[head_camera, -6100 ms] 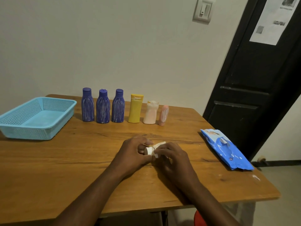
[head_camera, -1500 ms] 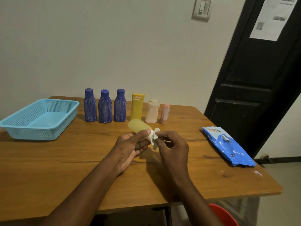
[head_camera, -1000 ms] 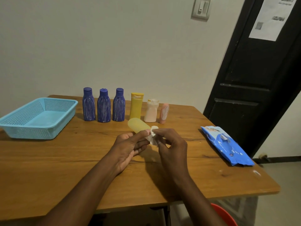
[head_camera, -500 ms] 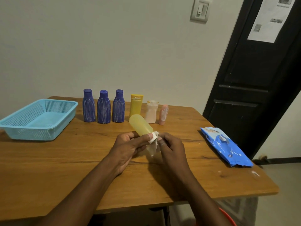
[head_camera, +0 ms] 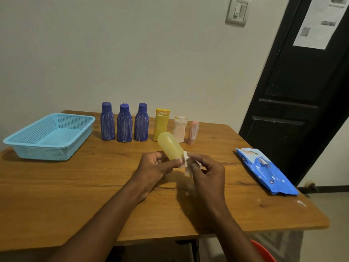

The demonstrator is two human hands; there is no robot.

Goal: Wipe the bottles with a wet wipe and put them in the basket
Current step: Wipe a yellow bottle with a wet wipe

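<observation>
My left hand (head_camera: 154, 168) grips a pale yellow translucent bottle (head_camera: 169, 145) near its cap end, bottom tilted up and away from me. My right hand (head_camera: 206, 172) pinches a crumpled white wet wipe (head_camera: 186, 162) against that cap end. A row of smeared bottles stands at the table's back: three blue bottles (head_camera: 124, 122), a yellow bottle (head_camera: 161, 122), a pale pink bottle (head_camera: 179, 129) and a small peach bottle (head_camera: 193, 132). The light blue mesh basket (head_camera: 28, 149) sits at the far left with nothing in it.
A blue wet-wipe pack (head_camera: 265, 172) lies near the right edge of the wooden table (head_camera: 75, 195). A black door (head_camera: 298, 103) stands to the right. A red object (head_camera: 264, 252) shows below the table's front edge.
The bottle was lying low between my hands; my left hand has since lifted and tilted it bottom-up. In the last half second my right hand shifted the wipe slightly at the cap end.
</observation>
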